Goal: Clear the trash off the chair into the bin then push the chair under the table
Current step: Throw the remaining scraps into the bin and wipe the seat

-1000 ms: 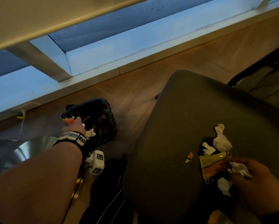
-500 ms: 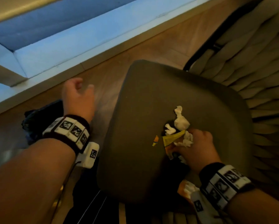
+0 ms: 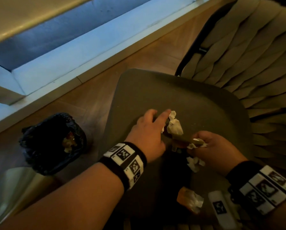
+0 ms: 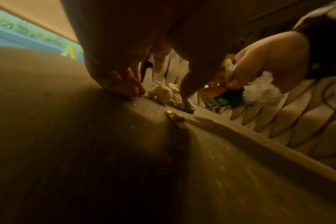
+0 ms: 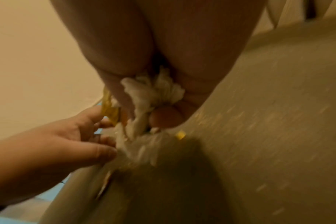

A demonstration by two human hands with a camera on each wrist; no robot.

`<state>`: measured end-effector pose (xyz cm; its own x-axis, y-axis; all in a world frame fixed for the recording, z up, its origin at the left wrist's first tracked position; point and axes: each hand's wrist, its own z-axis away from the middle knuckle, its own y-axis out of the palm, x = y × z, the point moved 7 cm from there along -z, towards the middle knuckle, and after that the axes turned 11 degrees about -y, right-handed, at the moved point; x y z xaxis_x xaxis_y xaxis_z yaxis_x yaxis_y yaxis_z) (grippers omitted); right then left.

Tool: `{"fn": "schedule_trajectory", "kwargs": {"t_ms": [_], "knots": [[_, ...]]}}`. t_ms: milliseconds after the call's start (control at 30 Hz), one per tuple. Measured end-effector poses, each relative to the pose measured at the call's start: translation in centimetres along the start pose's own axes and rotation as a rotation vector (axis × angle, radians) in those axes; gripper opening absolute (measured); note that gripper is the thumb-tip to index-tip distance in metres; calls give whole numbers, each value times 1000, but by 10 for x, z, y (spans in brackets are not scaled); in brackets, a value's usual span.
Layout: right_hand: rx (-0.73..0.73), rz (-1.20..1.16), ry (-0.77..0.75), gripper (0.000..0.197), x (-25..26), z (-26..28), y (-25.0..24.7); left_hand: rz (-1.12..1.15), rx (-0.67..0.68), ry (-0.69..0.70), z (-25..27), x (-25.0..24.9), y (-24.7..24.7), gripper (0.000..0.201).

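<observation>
The trash sits in a small heap near the middle of the chair seat (image 3: 188, 100), a little toward your side. The biggest crumpled tissue (image 3: 174, 126) stands on the seat with its long axis running away from you, its twisted tip pointing at the chair's ribbed backrest (image 3: 255, 63). Under it the yellow wrapper (image 3: 185, 140) lies slanted, long axis running from your left hand toward your right.

Your right hand (image 3: 213, 148) has its fingers curled tight round a wad of white tissue (image 5: 153, 94) and the wrapper's near end; more tissue scraps (image 3: 195, 162) hang below the knuckles. Your left hand (image 3: 149, 133) is down on the seat, fingers spread and reaching, fingertips (image 3: 166, 112) right against the big tissue, thumb on the other side. It touches; no closed grip shows yet.

Half a second ago that left hand was off the seat's edge, over the floor near the bin, and a second ago it was at the bin itself. Now it has crossed onto the seat and joined the right hand at the heap.

Another orange-and-white scrap (image 3: 190, 201) lies by the seat's near edge. The black-lined bin (image 3: 54, 143) stands on the wood floor (image 3: 92, 103) just left of the chair, trash already inside.
</observation>
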<state>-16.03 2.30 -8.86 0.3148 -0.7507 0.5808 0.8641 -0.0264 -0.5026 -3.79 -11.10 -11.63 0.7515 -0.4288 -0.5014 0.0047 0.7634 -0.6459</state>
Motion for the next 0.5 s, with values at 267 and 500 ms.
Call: {"fn": "schedule_trajectory", "kwargs": {"t_ms": [267, 500], "knots": [[-173, -278, 48, 15, -41, 21, -47, -347, 78, 137, -28, -49, 21, 46], [-283, -462, -88, 24, 3, 5, -54, 204, -99, -57, 5, -10, -17, 6]]}}
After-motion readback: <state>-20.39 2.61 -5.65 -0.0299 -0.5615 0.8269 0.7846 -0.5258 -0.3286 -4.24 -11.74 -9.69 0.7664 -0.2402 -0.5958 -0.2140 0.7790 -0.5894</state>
